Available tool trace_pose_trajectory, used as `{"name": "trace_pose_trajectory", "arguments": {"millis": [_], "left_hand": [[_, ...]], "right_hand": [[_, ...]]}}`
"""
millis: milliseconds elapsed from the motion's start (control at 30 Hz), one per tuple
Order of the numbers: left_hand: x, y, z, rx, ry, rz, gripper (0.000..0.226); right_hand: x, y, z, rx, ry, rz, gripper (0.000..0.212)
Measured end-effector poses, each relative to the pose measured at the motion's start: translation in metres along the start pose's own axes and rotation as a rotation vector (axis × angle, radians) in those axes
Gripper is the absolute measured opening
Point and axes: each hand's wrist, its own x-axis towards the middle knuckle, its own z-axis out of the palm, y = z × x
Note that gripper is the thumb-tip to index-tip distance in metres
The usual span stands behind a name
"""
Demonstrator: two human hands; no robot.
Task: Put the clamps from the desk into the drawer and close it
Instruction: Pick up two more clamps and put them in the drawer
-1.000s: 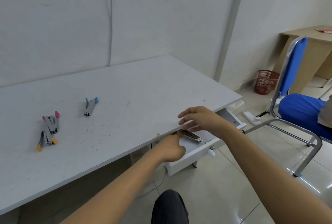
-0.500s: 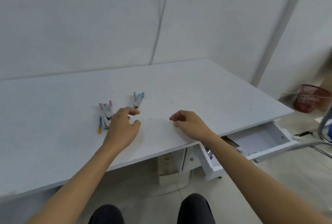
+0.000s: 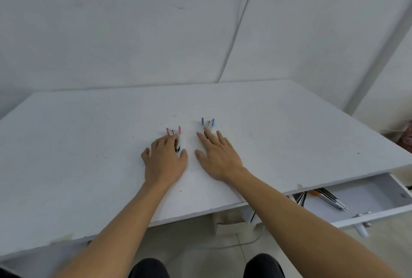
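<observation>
Pink-tipped clamp (image 3: 174, 132) under left hand (image 3: 164, 159); no writing readable.

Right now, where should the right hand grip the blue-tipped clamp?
Probably by its metal body, pinched across the sides from the near end. The blue-tipped clamp lies flat on the desk with its blue tips pointing away, and the right hand already has its fingers over the near part.

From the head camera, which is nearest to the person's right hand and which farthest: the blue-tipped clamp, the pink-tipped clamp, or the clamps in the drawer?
From the right hand:
1. Blue-tipped clamp, at its fingertips, on the desk just ahead.
2. Pink-tipped clamp, to the left, under the left hand.
3. Clamps in the drawer, far right, below the desk edge in the open drawer.
</observation>
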Motion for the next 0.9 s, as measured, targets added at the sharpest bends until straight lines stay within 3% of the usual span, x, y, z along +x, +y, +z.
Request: {"name": "trace_pose_trajectory", "arguments": {"millis": [67, 167, 267, 500, 633, 700, 767, 833, 900], "left_hand": [[-0.005, 0.002, -0.002, 0.049, 0.031, 0.109, 0.042], [-0.011, 0.008, -0.002, 0.133, 0.098, 0.291, 0.027], [-0.013, 0.01, -0.003, 0.162, 0.125, 0.357, 0.023], [-0.028, 0.029, 0.0, 0.216, 0.072, 0.441, 0.032], [-0.037, 0.058, 0.007, 0.349, -0.003, 0.329, 0.038], [-0.043, 0.077, 0.009, 0.426, -0.038, 0.327, 0.031], [-0.047, 0.1, 0.014, 0.445, -0.044, 0.363, 0.028], [-0.05, 0.119, 0.017, 0.393, -0.05, 0.383, 0.028], [-0.056, 0.148, 0.021, 0.203, -0.102, 0.386, 0.024]], "right_hand": [[0.001, -0.003, -0.001, 0.052, 0.063, 0.031, 0.06], [-0.008, -0.007, -0.003, 0.042, 0.307, 0.04, 0.039], [-0.018, -0.002, -0.009, 0.005, 0.453, 0.125, 0.026], [-0.036, 0.033, -0.03, 0.007, 0.227, 0.208, 0.063], [-0.062, 0.063, -0.064, 0.228, 0.085, 0.361, 0.048], [-0.08, 0.083, -0.083, 0.495, 0.066, 0.437, 0.036], [-0.108, 0.105, -0.101, 0.946, 0.072, 0.523, 0.02], [-0.135, 0.131, -0.115, 1.453, 0.113, 0.583, 0.022], [-0.167, 0.165, -0.127, 1.758, 0.169, 0.609, 0.025]]}}
